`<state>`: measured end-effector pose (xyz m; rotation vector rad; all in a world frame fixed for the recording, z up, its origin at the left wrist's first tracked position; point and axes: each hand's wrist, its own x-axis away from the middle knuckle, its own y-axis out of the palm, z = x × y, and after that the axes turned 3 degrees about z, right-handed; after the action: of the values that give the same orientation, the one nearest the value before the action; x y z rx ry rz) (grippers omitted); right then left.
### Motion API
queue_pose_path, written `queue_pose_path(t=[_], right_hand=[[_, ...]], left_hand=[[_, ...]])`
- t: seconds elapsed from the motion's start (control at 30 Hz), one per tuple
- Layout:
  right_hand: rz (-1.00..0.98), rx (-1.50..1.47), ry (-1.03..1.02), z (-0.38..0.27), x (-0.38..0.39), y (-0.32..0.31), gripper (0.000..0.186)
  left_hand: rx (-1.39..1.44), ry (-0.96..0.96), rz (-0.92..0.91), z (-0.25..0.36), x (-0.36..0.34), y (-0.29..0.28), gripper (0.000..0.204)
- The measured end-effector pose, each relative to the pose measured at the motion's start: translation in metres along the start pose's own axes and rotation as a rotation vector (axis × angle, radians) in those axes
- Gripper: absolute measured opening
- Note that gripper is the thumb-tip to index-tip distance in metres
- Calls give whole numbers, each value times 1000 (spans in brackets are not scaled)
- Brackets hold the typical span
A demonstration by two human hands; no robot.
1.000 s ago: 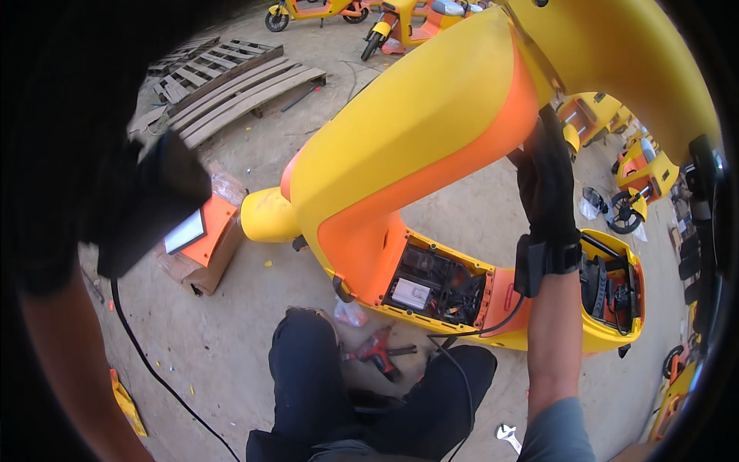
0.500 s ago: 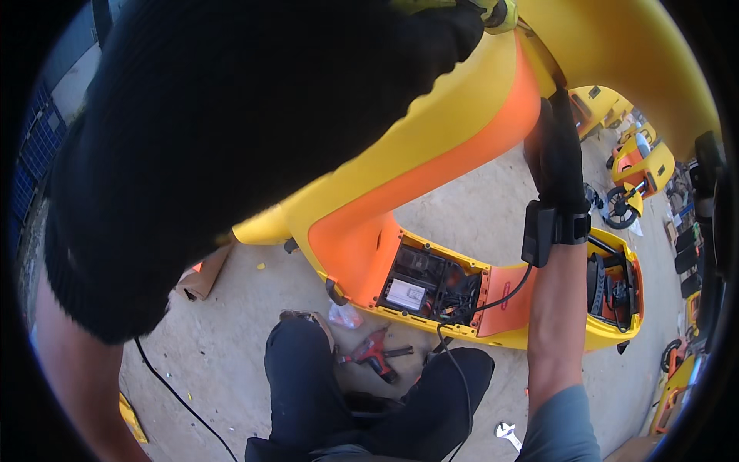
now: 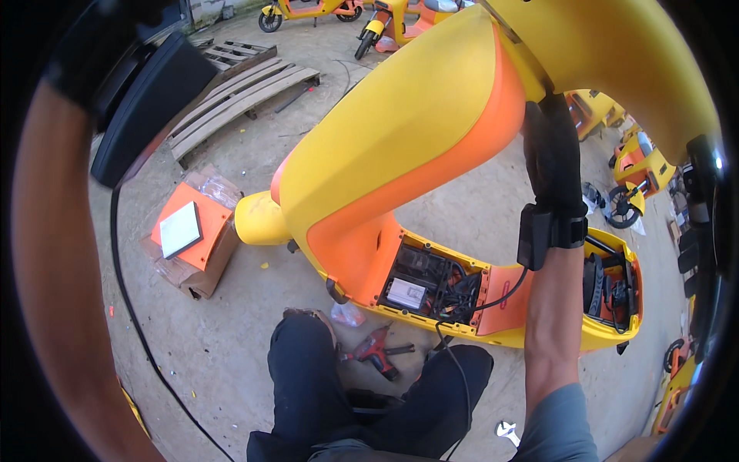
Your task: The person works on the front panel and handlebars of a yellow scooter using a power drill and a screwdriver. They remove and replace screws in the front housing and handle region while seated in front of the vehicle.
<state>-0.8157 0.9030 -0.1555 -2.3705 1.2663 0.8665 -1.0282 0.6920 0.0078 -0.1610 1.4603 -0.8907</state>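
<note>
A yellow and orange electric scooter stands across the view, its floorboard compartment open on wiring and a silver box. My right hand, in a black glove, reaches up against the upper yellow panel, beside the orange edge. Its fingers look curled round the panel's lower edge and are partly hidden. My left hand, also gloved, is raised at the upper left, away from the scooter. Its fingers are dark and cut off by the rim. A black device sits at that wrist, trailing a cable.
A cardboard box with an orange panel and a white flat piece stands left. Beyond lies a wooden pallet. A red power drill and a wrench lie on the ground. More scooters stand at right and behind.
My left arm has swung from over the scooter's top to the upper left, uncovering the yellow panel, the box and the pallet. My right hand stays almost where it was.
</note>
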Motion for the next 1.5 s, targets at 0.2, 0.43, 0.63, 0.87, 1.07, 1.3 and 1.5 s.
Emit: queue_pose_path(t=[0.2, 0.43, 0.63, 0.87, 1.07, 1.3, 1.5], right_hand=[[11, 17, 9, -5, 0, 1, 62], [-7, 122, -28, -1, -1, -4, 60], [-28, 110, -41, 0, -3, -7, 58], [-25, 197, -67, 3, -1, -8, 62], [-17, 157, -60, 3, -2, -10, 69], [-19, 248, -76, -14, 0, -6, 80], [-100, 211, -124, -12, 2, -15, 76]], left_hand=[[322, -440, -76, -15, -6, -15, 16], [450, -214, -417, -38, -31, -5, 23], [182, -126, -345, -6, -22, 7, 26], [-70, -700, -165, 75, -13, 23, 25], [-228, -196, -15, 56, 24, 47, 29], [-284, -118, 77, 87, 56, 81, 33], [-223, -148, 61, 75, 59, 76, 38]])
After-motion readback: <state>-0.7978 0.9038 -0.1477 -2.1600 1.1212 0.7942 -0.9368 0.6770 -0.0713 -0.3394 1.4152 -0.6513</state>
